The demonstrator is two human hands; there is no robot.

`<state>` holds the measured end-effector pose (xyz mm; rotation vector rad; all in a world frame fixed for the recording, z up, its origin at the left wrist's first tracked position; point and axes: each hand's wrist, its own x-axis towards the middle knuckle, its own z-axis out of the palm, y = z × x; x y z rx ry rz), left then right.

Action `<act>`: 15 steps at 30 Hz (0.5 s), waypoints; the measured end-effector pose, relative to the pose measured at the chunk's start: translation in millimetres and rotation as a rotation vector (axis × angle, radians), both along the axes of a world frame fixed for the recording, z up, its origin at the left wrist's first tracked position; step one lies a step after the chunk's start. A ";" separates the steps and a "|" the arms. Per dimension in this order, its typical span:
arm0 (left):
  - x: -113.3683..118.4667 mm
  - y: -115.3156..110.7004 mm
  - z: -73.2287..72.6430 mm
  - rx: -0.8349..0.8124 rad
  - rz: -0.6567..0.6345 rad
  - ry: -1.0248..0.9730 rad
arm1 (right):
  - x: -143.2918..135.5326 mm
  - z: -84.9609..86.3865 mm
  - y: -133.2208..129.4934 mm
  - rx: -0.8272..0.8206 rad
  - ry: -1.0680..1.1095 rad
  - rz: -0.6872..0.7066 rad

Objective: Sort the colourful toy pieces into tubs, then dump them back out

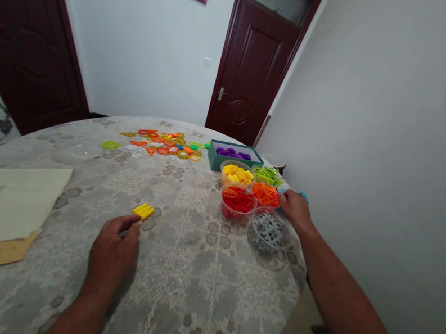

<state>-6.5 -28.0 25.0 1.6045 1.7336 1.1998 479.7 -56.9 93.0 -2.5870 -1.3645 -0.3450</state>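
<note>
My left hand (114, 246) rests near the middle front of the table, its thumb and forefinger closed on a small yellow plastic piece (143, 210). My right hand (294, 206) reaches to the table's right edge, beside a tub of orange pieces (266, 195) and some blue pieces (302, 195). Its fingertips are bent down and partly hidden, so what they touch is unclear. Around it stand clear tubs of red pieces (237, 202), grey pieces (267, 231), yellow pieces (237, 174) and green pieces (267, 175).
A green box (216, 160) with purple pieces stands behind the tubs. Mixed colourful pieces (163, 145) lie scattered at the back, with a green ring (111, 145) to their left. Papers (7, 205) cover the left side of the patterned tablecloth (185, 292).
</note>
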 end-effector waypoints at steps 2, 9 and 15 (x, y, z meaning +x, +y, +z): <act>-0.1 0.3 0.1 0.004 -0.002 -0.002 | 0.2 0.3 4.8 0.006 0.002 0.002; 0.8 1.3 -2.1 0.044 0.025 -0.012 | -4.2 11.2 12.5 0.032 -0.017 -0.010; 1.8 1.3 -9.0 0.142 0.032 -0.059 | -45.1 31.0 0.6 0.207 -0.098 0.135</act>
